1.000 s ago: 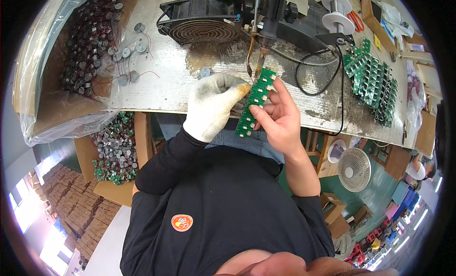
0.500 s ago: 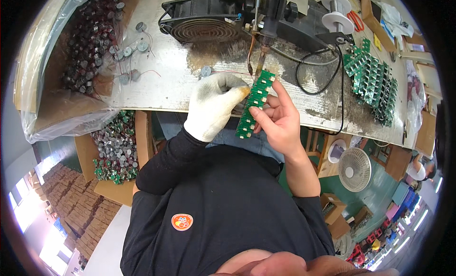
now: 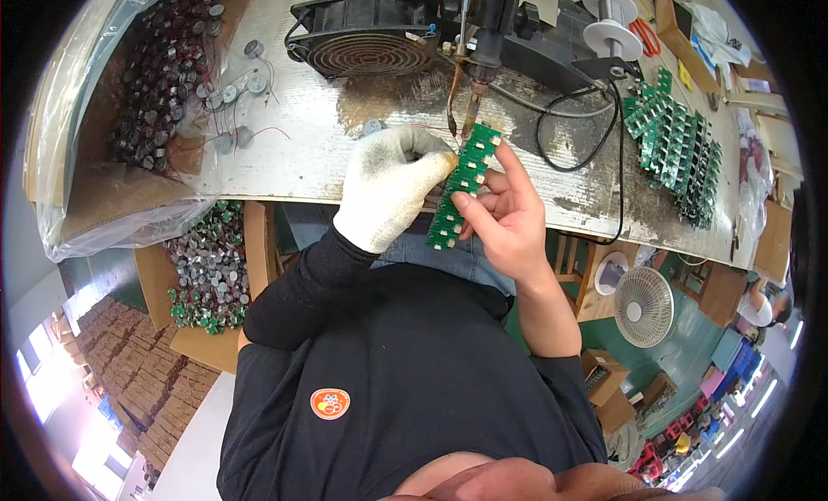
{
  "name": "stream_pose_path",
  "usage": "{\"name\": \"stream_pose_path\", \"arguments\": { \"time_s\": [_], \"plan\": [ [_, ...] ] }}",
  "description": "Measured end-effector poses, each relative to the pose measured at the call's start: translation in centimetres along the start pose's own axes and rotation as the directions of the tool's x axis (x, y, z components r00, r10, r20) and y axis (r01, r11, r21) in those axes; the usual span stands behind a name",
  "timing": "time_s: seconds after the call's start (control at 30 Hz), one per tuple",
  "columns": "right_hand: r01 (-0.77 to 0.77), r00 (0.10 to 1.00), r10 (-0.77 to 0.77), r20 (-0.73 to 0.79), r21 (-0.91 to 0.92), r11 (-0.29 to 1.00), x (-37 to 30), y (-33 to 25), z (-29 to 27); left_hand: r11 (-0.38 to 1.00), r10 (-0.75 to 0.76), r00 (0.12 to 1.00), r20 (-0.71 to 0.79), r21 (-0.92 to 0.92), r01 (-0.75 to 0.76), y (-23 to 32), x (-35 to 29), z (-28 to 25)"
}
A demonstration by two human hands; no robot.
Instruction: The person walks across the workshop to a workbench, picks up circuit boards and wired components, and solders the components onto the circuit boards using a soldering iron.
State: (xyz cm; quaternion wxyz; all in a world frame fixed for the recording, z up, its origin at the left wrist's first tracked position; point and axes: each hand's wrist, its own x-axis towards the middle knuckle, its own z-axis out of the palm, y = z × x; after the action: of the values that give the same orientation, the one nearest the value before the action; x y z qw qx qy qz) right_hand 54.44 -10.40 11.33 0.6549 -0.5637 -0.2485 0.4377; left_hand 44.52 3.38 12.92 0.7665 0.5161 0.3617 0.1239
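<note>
My right hand (image 3: 511, 218), bare, grips a long green circuit board strip (image 3: 470, 171) between thumb and fingers. The strip is tilted, its upper end just under the tip of an upright soldering iron (image 3: 480, 83). Beside the strip's left edge, my left hand (image 3: 379, 191) in a white glove is closed, thumb and forefinger pinched on what looks like a thin red wire; the fingertips partly hide it. A small round grey motor (image 3: 373, 127) lies behind the glove, with a thin red wire running right from there. A thin feed tube (image 3: 454, 96) points down beside the iron.
Loose motors (image 3: 228, 94) and a plastic-lined box of motors (image 3: 155, 96) are at left. A lower carton (image 3: 261, 242) holds motors with green boards. At the back stand a black fan (image 3: 371, 53) and a white spool (image 3: 611, 27). Stacked green strips (image 3: 681, 156) and a black cable (image 3: 621, 156) are right.
The board strip has shifted very slightly up at its top end, near the iron tip. My left hand has moved a touch to the right; the grips look the same.
</note>
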Motion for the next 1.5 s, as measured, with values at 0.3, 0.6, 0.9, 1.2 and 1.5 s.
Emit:
{"name": "stream_pose_path", "arguments": {
  "time_s": [0.3,0.6,0.9,1.2,1.5],
  "plan": [
    [-0.008,1.000,0.008,-0.004,0.006,1.000,-0.3,0.5,-0.2,0.993,0.085,0.994,-0.066,0.082,-0.079,-1.2,0.1,0.4],
    [-0.011,1.000,0.011,-0.021,0.027,1.000,-0.3,0.8,0.5,0.994,0.087,0.995,-0.049,0.066,-0.083,-0.7,-0.2,-0.4],
    [-0.059,0.983,0.059,-0.175,0.004,0.998,-0.4,-0.2,-1.1,0.516,0.777,0.618,-0.119,0.682,-0.518,-1.4,-2.1,-6.5],
    [-0.014,0.996,0.015,-0.085,0.020,1.000,1.0,0.5,-0.7,0.107,0.755,0.655,0.026,0.981,-0.162,6.8,-1.1,-15.1],
    [0.005,0.997,-0.003,-0.077,0.017,1.000,0.5,0.7,-0.5,-0.276,0.373,0.899,0.229,0.953,-0.128,8.2,5.9,-15.8]
  ]
}}
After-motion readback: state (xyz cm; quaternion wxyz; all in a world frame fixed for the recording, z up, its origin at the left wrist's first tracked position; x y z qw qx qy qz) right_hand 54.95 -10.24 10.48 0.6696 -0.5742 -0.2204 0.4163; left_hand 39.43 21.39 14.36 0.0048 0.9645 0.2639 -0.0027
